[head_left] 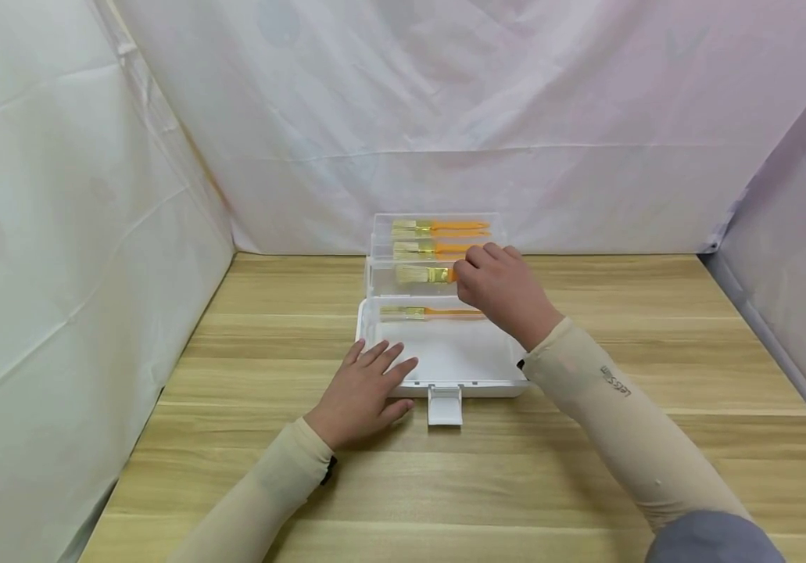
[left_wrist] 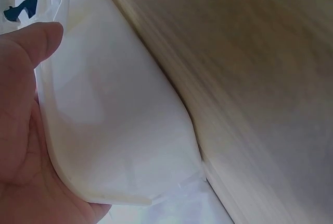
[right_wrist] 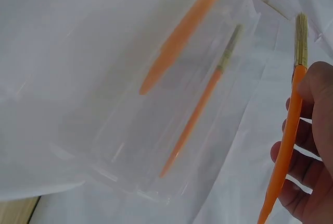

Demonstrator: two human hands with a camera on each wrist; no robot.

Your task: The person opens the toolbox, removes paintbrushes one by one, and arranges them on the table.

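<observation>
A white case [head_left: 466, 352] with clear tiered trays [head_left: 383, 283] stands unfolded on the wooden table. My right hand [head_left: 504, 289] pinches an orange-handled brush [head_left: 438, 274] over the middle tier; in the right wrist view that brush [right_wrist: 287, 135] lies along the fingers of my right hand [right_wrist: 312, 130], bristles up. Several similar brushes [head_left: 455, 227] lie in the top tiers, and one brush [head_left: 413, 313] lies near the case's back edge. My left hand [head_left: 363, 391] rests with spread fingers on the case's front left corner; in the left wrist view, my left hand [left_wrist: 26, 125] touches its rim [left_wrist: 47, 120].
The case's front latch [head_left: 445, 408] hangs down over the table [head_left: 515, 477]. White cloth [head_left: 445, 102] hangs behind the table, with more cloth along the left and right sides.
</observation>
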